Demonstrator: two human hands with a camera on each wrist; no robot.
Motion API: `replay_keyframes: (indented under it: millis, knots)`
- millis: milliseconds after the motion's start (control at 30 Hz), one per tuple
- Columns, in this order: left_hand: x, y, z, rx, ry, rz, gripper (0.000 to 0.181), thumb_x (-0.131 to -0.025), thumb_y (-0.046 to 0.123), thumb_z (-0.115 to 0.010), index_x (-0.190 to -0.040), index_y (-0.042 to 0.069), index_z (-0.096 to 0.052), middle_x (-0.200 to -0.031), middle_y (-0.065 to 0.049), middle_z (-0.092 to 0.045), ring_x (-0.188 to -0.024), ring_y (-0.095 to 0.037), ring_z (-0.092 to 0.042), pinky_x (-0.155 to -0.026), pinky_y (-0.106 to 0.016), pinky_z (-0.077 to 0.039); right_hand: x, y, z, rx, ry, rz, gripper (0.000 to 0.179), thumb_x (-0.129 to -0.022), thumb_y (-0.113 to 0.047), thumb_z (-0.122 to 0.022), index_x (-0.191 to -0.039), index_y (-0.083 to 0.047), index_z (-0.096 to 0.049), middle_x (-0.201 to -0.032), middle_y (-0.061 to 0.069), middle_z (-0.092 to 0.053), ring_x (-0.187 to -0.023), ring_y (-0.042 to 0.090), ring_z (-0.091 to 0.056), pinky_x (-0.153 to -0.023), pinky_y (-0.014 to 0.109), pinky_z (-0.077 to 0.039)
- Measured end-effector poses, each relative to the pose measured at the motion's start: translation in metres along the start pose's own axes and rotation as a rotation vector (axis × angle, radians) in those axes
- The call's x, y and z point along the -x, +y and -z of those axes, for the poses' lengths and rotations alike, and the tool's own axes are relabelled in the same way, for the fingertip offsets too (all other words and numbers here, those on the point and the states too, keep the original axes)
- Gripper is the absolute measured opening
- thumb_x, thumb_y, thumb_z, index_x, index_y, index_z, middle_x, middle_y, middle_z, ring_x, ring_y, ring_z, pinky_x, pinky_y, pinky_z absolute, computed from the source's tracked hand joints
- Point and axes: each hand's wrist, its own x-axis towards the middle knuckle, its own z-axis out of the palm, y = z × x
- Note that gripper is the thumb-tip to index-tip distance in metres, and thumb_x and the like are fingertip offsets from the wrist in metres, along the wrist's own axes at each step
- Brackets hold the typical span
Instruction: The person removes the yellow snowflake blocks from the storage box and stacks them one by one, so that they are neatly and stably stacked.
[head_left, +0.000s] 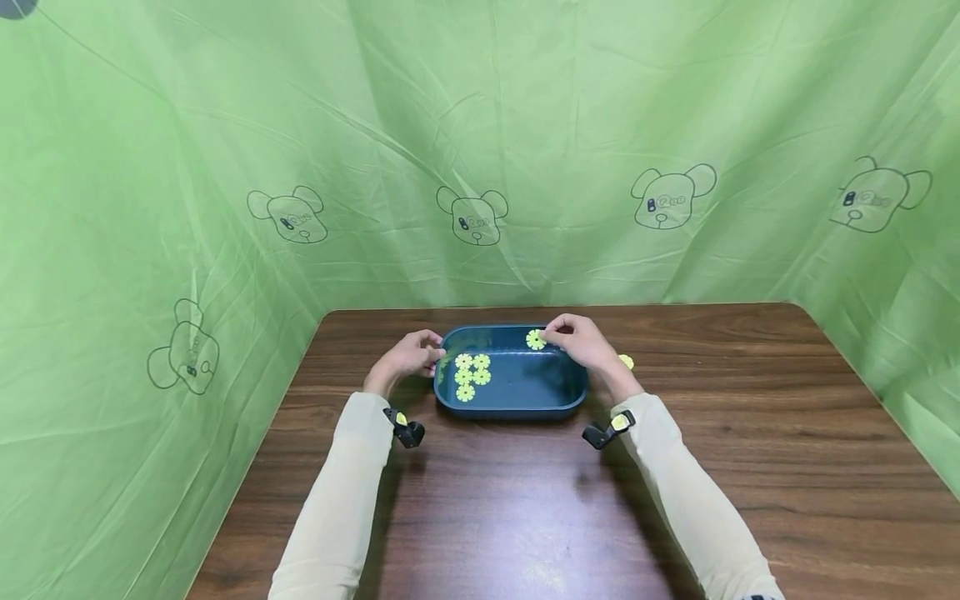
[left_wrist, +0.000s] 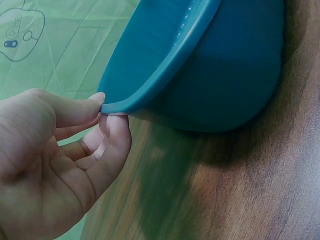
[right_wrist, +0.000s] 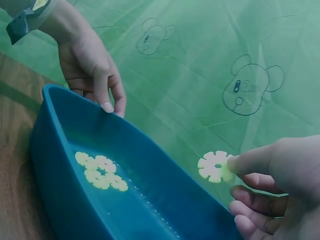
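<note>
Near the table's [head_left: 495, 508] far edge, your left hand [head_left: 407, 357] pinches the rim at the left end of the blue tray [head_left: 510, 413], where five yellow flower pieces [head_left: 464, 377] lie inside, while your right hand [head_left: 585, 343] pinches a loose flower [head_left: 535, 340] by the tray's far edge.

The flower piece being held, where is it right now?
In the head view, the flower piece is pinched by the right hand near the far side of the blue tray, right of five flowers inside.
</note>
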Motion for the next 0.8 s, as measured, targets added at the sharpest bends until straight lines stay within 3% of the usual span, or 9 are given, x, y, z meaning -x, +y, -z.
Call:
replay_keyframes:
  millis: [233,500,633,800]
  knots:
    - [0.002,0.003,-0.001,-0.003,0.006,-0.004,0.032,-0.098,0.01,-0.052,-0.128,0.001,-0.045,-0.092,-0.012,-0.051,-0.07,-0.017,-0.055,-0.09,-0.051,-0.051,0.003,0.004,0.014,-0.061,0.025,0.0,0.025,-0.092,-0.022,-0.065,-0.101,0.001,-0.063,-0.094,0.009,-0.06,-0.086,0.031,-0.055,-0.071,0.03,-0.048]
    - [0.004,0.004,0.0,-0.005,0.003,0.011,0.031,-0.099,0.011,-0.051,-0.128,0.002,-0.044,-0.092,-0.011,-0.05,-0.07,-0.016,-0.055,-0.093,-0.053,-0.049,0.009,0.01,0.029,-0.091,0.049,-0.017,0.027,-0.091,-0.022,-0.066,-0.101,0.002,-0.064,-0.088,0.007,-0.059,-0.083,0.032,-0.055,-0.072,0.038,-0.051]
    - [0.004,0.004,0.0,-0.011,0.003,0.007,0.032,-0.099,0.011,-0.051,-0.128,0.002,-0.044,-0.096,-0.013,-0.051,-0.07,-0.016,-0.055,-0.093,-0.053,-0.049,0.012,0.018,0.034,-0.11,0.068,-0.017,0.028,-0.091,-0.021,-0.065,-0.101,0.005,-0.063,-0.084,0.007,-0.059,-0.078,0.025,-0.056,-0.072,0.035,-0.051]
    - [0.003,0.003,-0.002,-0.004,0.004,0.004,0.031,-0.099,0.011,-0.051,-0.128,0.002,-0.045,-0.094,-0.013,-0.051,-0.069,-0.016,-0.055,-0.094,-0.053,-0.049,0.019,0.024,0.041,-0.111,0.087,-0.03,0.031,-0.092,-0.021,-0.064,-0.104,0.007,-0.061,-0.087,0.007,-0.062,-0.073,0.008,-0.056,-0.068,0.022,-0.049]
